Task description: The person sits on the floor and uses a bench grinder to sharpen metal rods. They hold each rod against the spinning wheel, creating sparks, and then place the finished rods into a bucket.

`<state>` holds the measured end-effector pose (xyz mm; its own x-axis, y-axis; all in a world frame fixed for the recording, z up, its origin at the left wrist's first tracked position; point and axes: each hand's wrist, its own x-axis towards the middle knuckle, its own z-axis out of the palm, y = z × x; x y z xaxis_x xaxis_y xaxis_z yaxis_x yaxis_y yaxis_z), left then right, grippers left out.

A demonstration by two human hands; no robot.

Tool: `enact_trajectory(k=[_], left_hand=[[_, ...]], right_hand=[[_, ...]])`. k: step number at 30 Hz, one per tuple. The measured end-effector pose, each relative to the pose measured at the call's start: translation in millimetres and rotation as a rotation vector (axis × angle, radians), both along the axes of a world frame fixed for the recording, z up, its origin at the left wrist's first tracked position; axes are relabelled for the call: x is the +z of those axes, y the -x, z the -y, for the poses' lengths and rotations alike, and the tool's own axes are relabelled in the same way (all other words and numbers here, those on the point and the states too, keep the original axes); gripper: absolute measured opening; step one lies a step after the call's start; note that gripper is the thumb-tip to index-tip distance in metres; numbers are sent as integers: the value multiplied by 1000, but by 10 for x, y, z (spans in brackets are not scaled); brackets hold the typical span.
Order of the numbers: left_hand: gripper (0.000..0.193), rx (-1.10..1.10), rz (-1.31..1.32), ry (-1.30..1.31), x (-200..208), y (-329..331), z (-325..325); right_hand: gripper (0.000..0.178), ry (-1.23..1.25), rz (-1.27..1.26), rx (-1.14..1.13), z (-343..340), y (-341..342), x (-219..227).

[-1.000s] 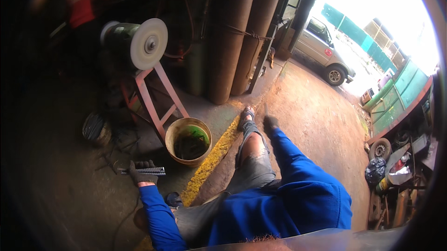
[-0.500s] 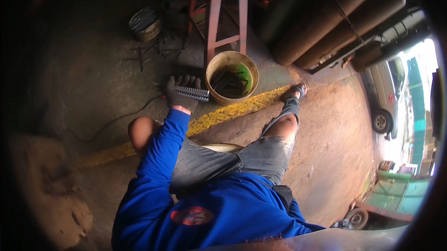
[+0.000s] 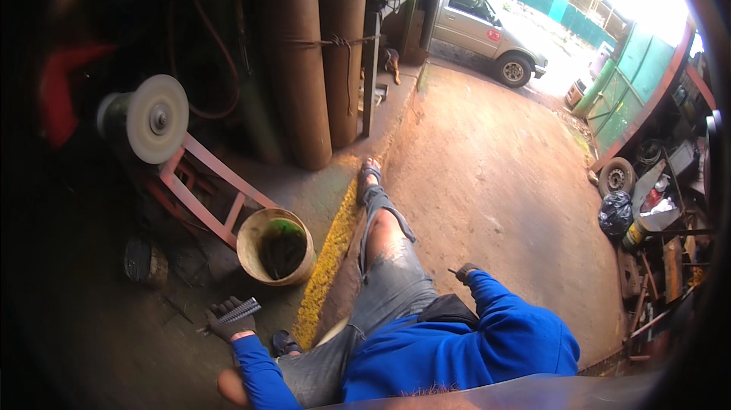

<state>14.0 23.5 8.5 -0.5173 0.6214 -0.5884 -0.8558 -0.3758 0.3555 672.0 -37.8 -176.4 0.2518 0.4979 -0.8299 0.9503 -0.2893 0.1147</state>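
My left hand (image 3: 228, 325), in a dark glove, is closed around ridged grey metal rods (image 3: 245, 309) beside the bucket; whether they are one piece or several I cannot tell. Out to the right, above the reddish floor, my gloved right hand (image 3: 467, 270) is closed with the tip of a small dark stick-like piece (image 3: 453, 271) poking out. Most of that piece is hidden by the fingers. A dirty cream bucket (image 3: 248, 259) with a green patch inside stands between my left hand and a red metal stand (image 3: 228, 201). Dark pieces (image 3: 283, 254) lie in the bucket.
A white wheel (image 3: 158, 119) sits atop the stand. Tall brown cylinders (image 3: 339, 52) rise behind it. A smaller container (image 3: 156, 261) stands at left. A yellow floor line (image 3: 329, 265) runs past my leg. Scrap (image 3: 674, 265) crowds the right; a pickup (image 3: 487, 25) is outside.
My view has swung to the right. My right hand has come into sight with a dark piece in it. The left hand still holds the ridged rods near the bucket.
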Motion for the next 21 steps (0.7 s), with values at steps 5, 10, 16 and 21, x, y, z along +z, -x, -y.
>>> enact_trajectory(k=[5, 10, 16, 21], left_hand=[[22, -21, 38, -9, 53, -227, -91], [22, -53, -30, -162, -321, 148, 22], [44, -106, -127, -323, -736, 351, -118], [54, -10, -15, -277, -528, 237, -96]], right_hand=[[44, 49, 18, -117, 423, -520, -635], [48, -92, 79, -93, 240, -241, -535], [41, -102, 55, -226, -1, -169, -175], [42, -100, 26, -127, -32, -102, 52]])
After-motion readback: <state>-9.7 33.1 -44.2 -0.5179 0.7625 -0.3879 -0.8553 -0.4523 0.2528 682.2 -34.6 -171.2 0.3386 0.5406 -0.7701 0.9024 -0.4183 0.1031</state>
